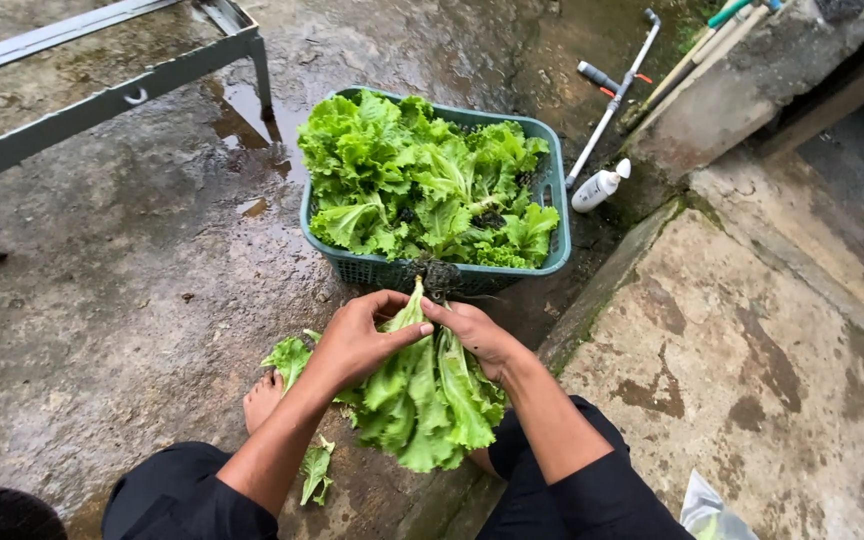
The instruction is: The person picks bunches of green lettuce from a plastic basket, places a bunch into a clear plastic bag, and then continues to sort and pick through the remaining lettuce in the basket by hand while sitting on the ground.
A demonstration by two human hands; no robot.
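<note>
A green lettuce head [427, 395] hangs leaves-down between my knees, its dark root end [439, 275] pointing up towards the basket. My left hand [357, 335] grips the lettuce near its stem from the left. My right hand [472, 330] holds the same stem end from the right, fingers close to the roots. Just beyond my hands stands a teal plastic basket [555, 215] heaped with more lettuce [417, 180]. A loose lettuce leaf [316, 472] lies on the wet ground by my left leg.
Wet concrete floor with a puddle [242, 110] beside a grey metal frame [102, 100] at upper left. A raised concrete step [752, 360] is to the right. A white bottle [598, 187], a white pipe [612, 100] and a clear plastic bag [712, 515] lie nearby. My bare foot [264, 398] rests on the floor.
</note>
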